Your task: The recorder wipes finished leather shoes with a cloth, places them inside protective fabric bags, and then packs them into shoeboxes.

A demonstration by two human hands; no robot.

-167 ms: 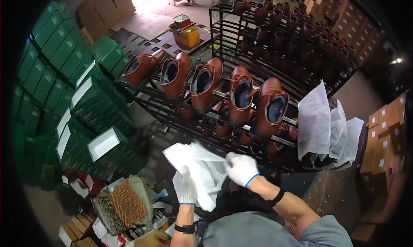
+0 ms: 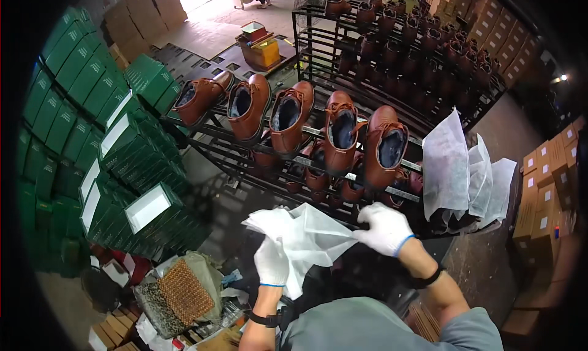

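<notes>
Between my gloved hands stretches a thin white fabric bag (image 2: 315, 231). My left hand (image 2: 271, 263), in a white knit glove, is closed on its bunched left part. The right hand (image 2: 384, 230) pinches a corner and draws it out to the right. Beyond them, brown lace-up shoes (image 2: 384, 146) with dark fuzzy lining stand in a row on the top bars of a black metal rack (image 2: 214, 157). More brown shoes sit on the level below, partly hidden. Several similar white bags (image 2: 446, 170) stand at the rack's right end.
Green shoe boxes (image 2: 76, 75) are stacked high on the left, some with white panels. Brown cartons (image 2: 539, 198) rise on the right. Behind, another rack (image 2: 318, 48) carries many shoes. A beaded seat pad (image 2: 185, 290) lies among clutter at lower left.
My right hand has moved right, pulling the white fabric bag wider. My left hand has shifted slightly right, still gripping it. The view has shifted a little.
</notes>
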